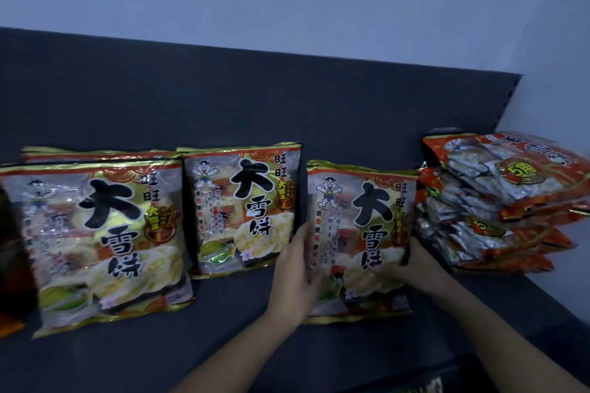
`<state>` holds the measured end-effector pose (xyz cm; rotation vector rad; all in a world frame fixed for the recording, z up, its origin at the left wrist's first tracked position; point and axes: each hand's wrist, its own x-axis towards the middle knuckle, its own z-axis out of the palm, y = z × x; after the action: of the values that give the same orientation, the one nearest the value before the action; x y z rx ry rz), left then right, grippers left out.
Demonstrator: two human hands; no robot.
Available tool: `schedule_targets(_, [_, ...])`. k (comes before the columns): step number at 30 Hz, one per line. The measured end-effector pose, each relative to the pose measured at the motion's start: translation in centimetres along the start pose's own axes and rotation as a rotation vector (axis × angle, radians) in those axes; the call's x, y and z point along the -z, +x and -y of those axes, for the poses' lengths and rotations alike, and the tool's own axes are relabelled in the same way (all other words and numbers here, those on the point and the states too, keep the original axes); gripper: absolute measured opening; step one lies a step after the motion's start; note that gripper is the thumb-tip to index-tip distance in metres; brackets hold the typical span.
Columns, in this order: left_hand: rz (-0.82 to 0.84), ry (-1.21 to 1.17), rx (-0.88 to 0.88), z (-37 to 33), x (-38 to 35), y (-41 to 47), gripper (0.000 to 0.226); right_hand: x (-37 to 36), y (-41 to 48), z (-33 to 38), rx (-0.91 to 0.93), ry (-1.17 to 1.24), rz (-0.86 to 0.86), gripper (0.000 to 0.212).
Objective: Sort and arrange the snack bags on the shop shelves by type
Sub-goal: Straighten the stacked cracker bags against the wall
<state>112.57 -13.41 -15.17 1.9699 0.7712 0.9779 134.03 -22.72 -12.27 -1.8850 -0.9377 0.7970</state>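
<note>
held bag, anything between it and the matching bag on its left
Nothing visible but the left hand gripping the held bag by its edge; bare shelf separates it from the middle bag. The right hand grips the other edge.

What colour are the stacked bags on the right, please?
The stacked bags are mainly orange-red; head view.

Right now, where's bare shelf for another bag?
Back strip of shelf behind the gold rice-cracker bags; front patch below the middle bag, beside the left hand. Crowded: right hand fills the gap between the held bag and red bag stack.
</note>
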Motion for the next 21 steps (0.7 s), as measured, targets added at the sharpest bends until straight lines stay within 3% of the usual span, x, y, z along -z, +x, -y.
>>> schedule_targets(5, [-0.119, 0.167, -0.053, 2.3, 5.7, -1.9, 0.086, -6.4, 0.4, 1.7, 0.218, -0.020, -0.031, 0.083])
schedule_targets(12, [-0.232, 0.209, 0.001, 4.1, 10.6, -3.4, 0.088, -13.4, 0.9, 3.5, 0.367, 0.120, -0.011, 0.078])
schedule_targets(19, [-0.220, 0.332, -0.014, 5.6, 13.1, -3.9, 0.073, -16.5, 1.7, 3.4, 0.426, 0.165, -0.072, 0.077])
schedule_targets(21, [-0.305, 0.370, -0.056, 5.9, 13.7, -4.5, 0.066, -16.8, 2.2, 3.4, 0.438, 0.150, -0.059, 0.079])
